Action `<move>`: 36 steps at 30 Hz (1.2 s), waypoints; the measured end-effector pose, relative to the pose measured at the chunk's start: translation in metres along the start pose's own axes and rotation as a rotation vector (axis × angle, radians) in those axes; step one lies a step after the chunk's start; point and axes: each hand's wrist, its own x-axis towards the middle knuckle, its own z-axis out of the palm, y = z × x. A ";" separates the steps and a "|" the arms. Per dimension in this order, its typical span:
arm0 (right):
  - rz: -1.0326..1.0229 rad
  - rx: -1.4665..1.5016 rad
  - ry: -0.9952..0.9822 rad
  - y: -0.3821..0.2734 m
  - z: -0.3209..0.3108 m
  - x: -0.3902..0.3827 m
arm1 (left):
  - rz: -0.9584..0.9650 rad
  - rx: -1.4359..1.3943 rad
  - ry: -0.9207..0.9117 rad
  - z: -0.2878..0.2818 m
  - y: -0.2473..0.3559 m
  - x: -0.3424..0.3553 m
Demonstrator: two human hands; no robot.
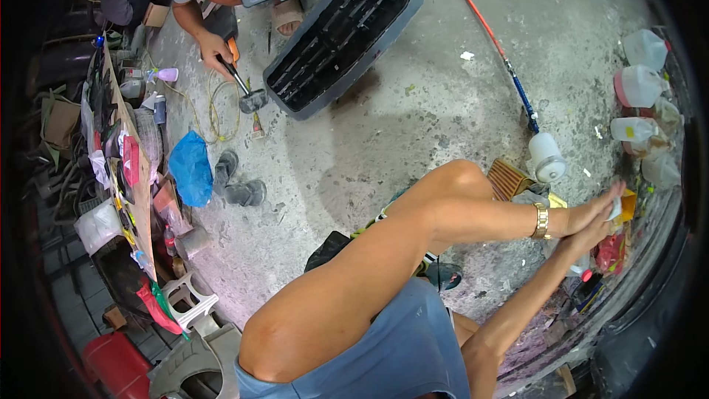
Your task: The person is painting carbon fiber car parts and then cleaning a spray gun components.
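My left hand [583,218], with a gold watch [541,220] on its wrist, reaches to the far right. There it meets my right hand [591,236], which comes up from below, and the two touch. A small whitish piece [615,208], perhaps paper or cloth, shows at the fingertips; which hand grips it is unclear. Just beyond the fingers is an orange-yellow item [628,205], whose kind I cannot make out. My fingers partly hide each other. Near my left wrist lie a brown striped piece [508,179] and a crumpled grey cloth [533,193].
A co-worker's hand [215,53] holds a dark-headed mallet [252,100] beside a black grille with grey frame [343,37]. A red-blue hose [487,26] leads to a white canister [546,155]. Plastic jugs [636,86] line the right; a blue bag [192,168] and sandals [244,192] lie left.
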 end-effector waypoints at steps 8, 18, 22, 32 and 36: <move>0.400 0.388 0.012 -0.011 -0.011 -0.070 | 0.068 -0.191 0.249 -0.042 0.016 0.030; 0.513 0.646 0.109 -0.015 0.029 -0.037 | 0.186 -0.329 0.236 -0.031 0.003 0.029; 0.490 0.590 0.201 -0.014 0.027 -0.071 | 0.218 -0.027 0.192 -0.038 0.004 0.030; 0.283 0.167 0.069 0.030 0.001 0.023 | 0.005 0.131 -0.003 0.002 -0.012 0.002; 0.313 0.138 0.103 -0.004 0.015 -0.038 | -0.037 -0.006 0.035 -0.023 -0.003 0.014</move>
